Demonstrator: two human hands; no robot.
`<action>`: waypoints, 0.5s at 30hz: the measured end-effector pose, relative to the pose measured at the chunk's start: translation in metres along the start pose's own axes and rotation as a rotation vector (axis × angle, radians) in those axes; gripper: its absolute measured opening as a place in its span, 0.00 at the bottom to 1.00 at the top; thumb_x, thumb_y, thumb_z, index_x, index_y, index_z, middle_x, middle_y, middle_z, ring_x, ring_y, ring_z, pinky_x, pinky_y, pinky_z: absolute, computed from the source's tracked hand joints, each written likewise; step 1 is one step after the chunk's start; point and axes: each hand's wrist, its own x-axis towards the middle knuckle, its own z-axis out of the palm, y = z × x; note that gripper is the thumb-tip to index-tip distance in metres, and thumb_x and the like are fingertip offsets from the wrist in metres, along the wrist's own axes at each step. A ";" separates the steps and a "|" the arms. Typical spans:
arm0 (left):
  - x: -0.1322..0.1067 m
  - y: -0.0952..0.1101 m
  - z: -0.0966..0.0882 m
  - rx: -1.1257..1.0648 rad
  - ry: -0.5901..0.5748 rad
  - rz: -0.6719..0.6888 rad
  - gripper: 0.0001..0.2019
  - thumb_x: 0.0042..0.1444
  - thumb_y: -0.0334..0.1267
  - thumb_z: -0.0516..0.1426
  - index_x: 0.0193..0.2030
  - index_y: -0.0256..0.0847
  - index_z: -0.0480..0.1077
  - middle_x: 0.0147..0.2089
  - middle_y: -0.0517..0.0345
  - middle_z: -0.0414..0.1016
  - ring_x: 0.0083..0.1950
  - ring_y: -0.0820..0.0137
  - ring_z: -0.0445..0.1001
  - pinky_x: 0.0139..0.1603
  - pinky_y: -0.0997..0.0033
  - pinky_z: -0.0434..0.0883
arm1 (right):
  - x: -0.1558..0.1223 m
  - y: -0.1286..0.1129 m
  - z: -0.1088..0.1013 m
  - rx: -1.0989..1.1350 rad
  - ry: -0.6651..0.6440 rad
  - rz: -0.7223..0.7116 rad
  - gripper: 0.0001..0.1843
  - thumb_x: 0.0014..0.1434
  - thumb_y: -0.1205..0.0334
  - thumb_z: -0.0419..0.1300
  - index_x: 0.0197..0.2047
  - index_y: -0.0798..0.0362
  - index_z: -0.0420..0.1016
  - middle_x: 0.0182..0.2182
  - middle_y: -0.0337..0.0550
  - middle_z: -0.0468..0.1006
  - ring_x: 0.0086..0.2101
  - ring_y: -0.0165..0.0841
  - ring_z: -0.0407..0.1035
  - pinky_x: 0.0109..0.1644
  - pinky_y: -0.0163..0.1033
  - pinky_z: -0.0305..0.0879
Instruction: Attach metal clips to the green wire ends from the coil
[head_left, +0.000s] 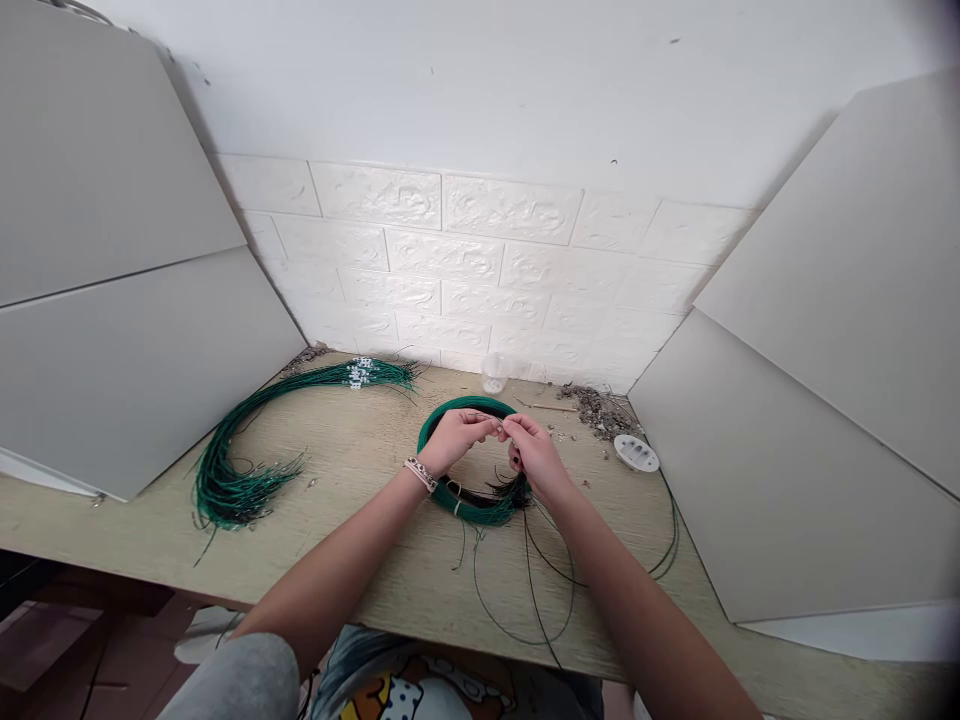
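My left hand (pixel 463 436) and my right hand (pixel 534 456) meet above a coil of green cord (pixel 469 512). The fingertips of both are pinched together on what looks like the end of a thin cord; most of it is hidden by the fingers. A pale tie binds the coil at its near side, and dark cord ends (pixel 513 490) bunch at its right. From near my right hand, loose thin cords (pixel 527 580) loop down over the table's front edge.
A bundle of green cords (pixel 225 440) with white pieces (pixel 361 372) curves along the left of the table (pixel 337 560). At the back stand a small clear cup (pixel 493 374) and a thin stick (pixel 553 407). Grey debris (pixel 600 412) and a white oval dish (pixel 636 453) lie right. Grey panels flank both sides.
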 end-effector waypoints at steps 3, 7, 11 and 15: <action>0.000 0.000 0.000 -0.031 -0.010 -0.006 0.12 0.47 0.44 0.56 0.26 0.36 0.74 0.29 0.56 0.73 0.24 0.77 0.58 0.23 0.76 0.53 | 0.001 0.000 -0.001 0.002 0.006 -0.008 0.14 0.46 0.50 0.58 0.28 0.53 0.64 0.24 0.33 0.65 0.14 0.19 0.48 0.14 0.28 0.43; 0.000 -0.001 -0.001 -0.013 -0.027 -0.001 0.12 0.45 0.44 0.58 0.26 0.36 0.74 0.25 0.59 0.71 0.22 0.78 0.55 0.22 0.75 0.51 | 0.002 0.001 -0.003 -0.083 0.028 -0.019 0.14 0.46 0.51 0.58 0.29 0.53 0.67 0.24 0.34 0.66 0.15 0.19 0.49 0.14 0.29 0.43; 0.000 0.000 -0.002 -0.002 -0.044 0.004 0.13 0.44 0.47 0.58 0.24 0.36 0.74 0.23 0.60 0.69 0.21 0.78 0.54 0.22 0.75 0.51 | 0.003 0.002 -0.005 -0.122 0.027 -0.032 0.13 0.47 0.51 0.57 0.30 0.52 0.69 0.24 0.34 0.66 0.16 0.20 0.50 0.15 0.29 0.44; 0.000 0.000 -0.001 0.012 -0.005 0.006 0.14 0.43 0.47 0.59 0.24 0.37 0.73 0.22 0.60 0.68 0.21 0.77 0.55 0.22 0.75 0.52 | 0.003 0.001 -0.006 -0.143 0.015 -0.052 0.14 0.47 0.50 0.58 0.28 0.53 0.69 0.23 0.35 0.66 0.15 0.20 0.49 0.15 0.30 0.45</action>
